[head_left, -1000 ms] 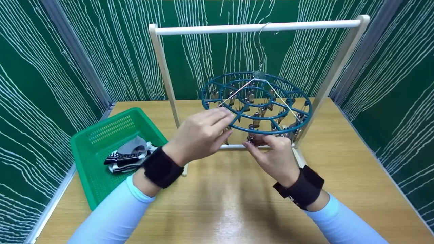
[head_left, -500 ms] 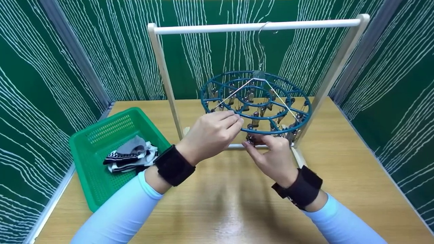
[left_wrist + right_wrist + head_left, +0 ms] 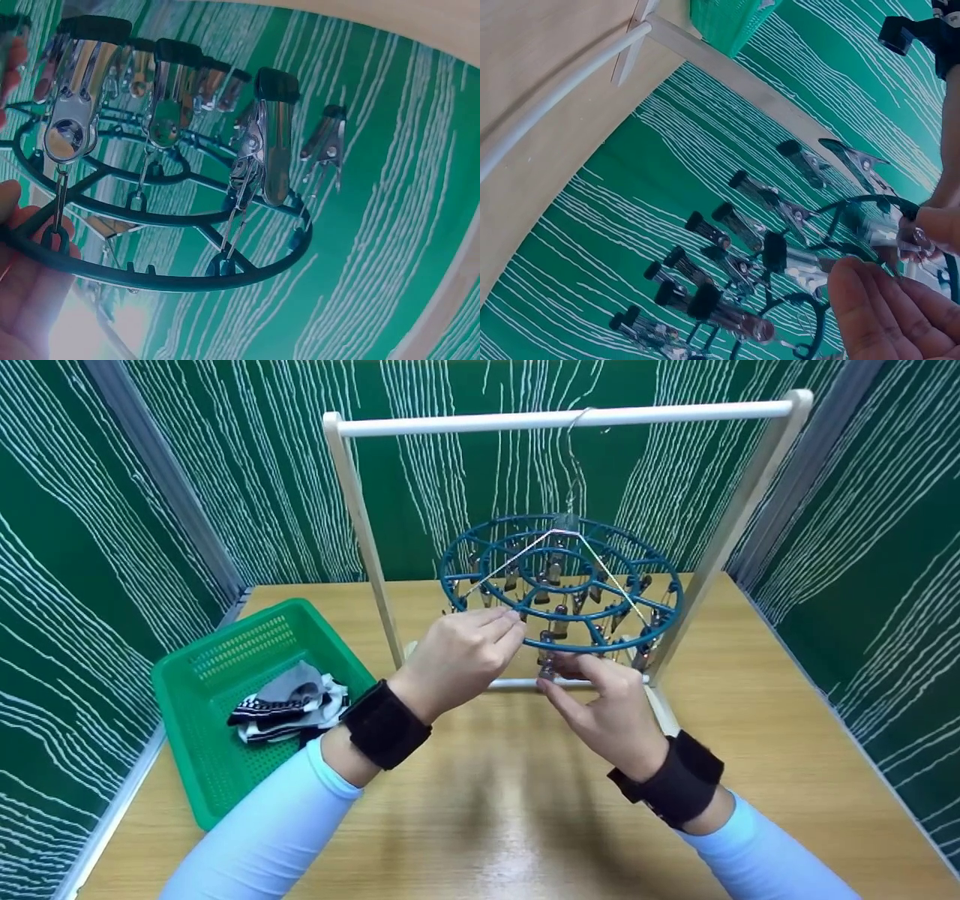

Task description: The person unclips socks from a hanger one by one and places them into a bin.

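Note:
A round dark teal clip hanger [image 3: 592,646] hangs by its metal hook from the white bar, with several metal clips [image 3: 169,97] dangling under its rings. My left hand [image 3: 469,656] holds the near left part of the outer ring; in the left wrist view its fingers [image 3: 34,300] lie against the ring beside a clip's link. With thumb and fingers my right hand [image 3: 611,705] pinches a metal clip [image 3: 547,660] hanging at the front of the ring. In the right wrist view that clip [image 3: 896,236] shows between the thumb and the fingers, partly hidden by them.
The wooden rack [image 3: 364,532] stands on the table [image 3: 510,810], its white bar [image 3: 465,424] across the top. To the left, a green plastic basket [image 3: 180,720] contains a pile of grey, black and white socks [image 3: 292,701]. Green walls with white streaks enclose the back and sides.
My left hand has moved right along the near rim of the hanger. The hanger has shifted slightly left, while my right hand has stayed at the same front clip.

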`<state>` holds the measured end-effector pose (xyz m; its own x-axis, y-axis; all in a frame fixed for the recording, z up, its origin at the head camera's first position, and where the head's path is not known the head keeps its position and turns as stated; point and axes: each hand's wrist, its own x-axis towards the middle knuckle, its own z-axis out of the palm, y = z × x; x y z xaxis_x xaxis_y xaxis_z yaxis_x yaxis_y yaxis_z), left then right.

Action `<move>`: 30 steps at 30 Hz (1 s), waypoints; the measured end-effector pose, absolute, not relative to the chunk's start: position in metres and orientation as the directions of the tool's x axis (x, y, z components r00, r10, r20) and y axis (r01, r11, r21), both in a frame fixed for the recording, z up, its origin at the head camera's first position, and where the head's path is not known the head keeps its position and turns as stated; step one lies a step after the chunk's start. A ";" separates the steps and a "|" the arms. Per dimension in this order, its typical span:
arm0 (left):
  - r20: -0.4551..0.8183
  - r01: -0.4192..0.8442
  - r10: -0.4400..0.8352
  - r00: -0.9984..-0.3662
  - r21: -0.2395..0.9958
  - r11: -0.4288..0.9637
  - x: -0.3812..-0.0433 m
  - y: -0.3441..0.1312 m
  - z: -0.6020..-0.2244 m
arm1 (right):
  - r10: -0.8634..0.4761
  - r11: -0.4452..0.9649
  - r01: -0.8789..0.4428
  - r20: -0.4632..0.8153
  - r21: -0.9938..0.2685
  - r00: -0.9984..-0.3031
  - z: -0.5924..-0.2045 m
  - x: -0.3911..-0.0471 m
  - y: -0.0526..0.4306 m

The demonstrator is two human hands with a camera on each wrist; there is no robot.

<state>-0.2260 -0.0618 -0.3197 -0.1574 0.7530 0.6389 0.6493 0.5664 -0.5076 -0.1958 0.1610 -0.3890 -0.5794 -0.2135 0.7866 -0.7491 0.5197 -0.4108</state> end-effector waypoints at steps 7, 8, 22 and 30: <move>0.639 0.659 0.746 -0.189 -0.481 0.578 -0.230 -0.069 -0.321 | -0.168 0.455 -0.824 0.877 -0.337 -0.451 -0.382 -0.186 0.172; 0.639 0.660 0.745 -0.191 -0.478 0.579 -0.231 -0.070 -0.321 | -0.153 0.445 -0.834 0.890 -0.325 -0.429 -0.381 -0.184 0.174; 0.651 0.721 0.734 -0.193 -0.413 0.556 -0.244 -0.085 -0.322 | -0.085 0.589 -0.752 0.903 -0.295 -0.420 -0.357 -0.191 0.221; 0.670 0.753 0.719 -0.186 -0.373 0.543 -0.248 -0.096 -0.320 | -0.216 0.688 -0.663 0.788 -0.296 -0.576 -0.356 -0.208 0.254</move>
<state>-0.2475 -0.0957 -0.3198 -0.1861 0.7186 0.6701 0.7528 0.5425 -0.3727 -0.2080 0.2539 -0.3559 -0.5761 -0.2160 0.7883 -0.6627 0.6880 -0.2958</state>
